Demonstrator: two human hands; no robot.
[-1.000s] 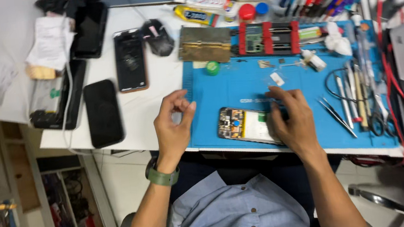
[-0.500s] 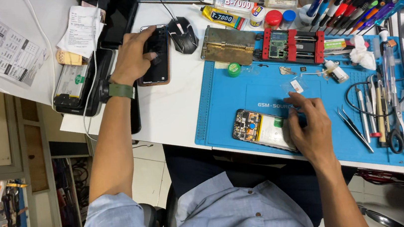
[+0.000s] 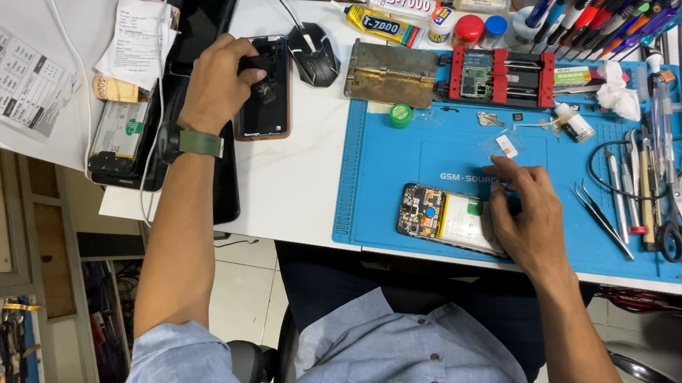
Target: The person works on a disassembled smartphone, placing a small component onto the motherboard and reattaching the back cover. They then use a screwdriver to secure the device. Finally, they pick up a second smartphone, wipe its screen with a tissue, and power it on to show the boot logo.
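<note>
blue silicone mat (image 3: 437, 143) covers the right half of my white counter (image 3: 306, 178), and the opened phone (image 3: 445, 216) lies on its near edge with the back off, board and battery showing. my right hand (image 3: 529, 214) rests on the right end of that phone, fingers spread flat and pressing down, not wrapped around anything. my left hand (image 3: 216, 86), green watch strap on the wrist, is stretched way out to the far left and closed over the top of a second phone (image 3: 264, 90) with a dark screen and brownish case, lying face up just beside the black mouse (image 3: 315, 53). so the two hands are well apart. red board holder (image 3: 502, 77) sits at the back of the mat, tweezers (image 3: 604, 219) just right of my right hand.
</note>
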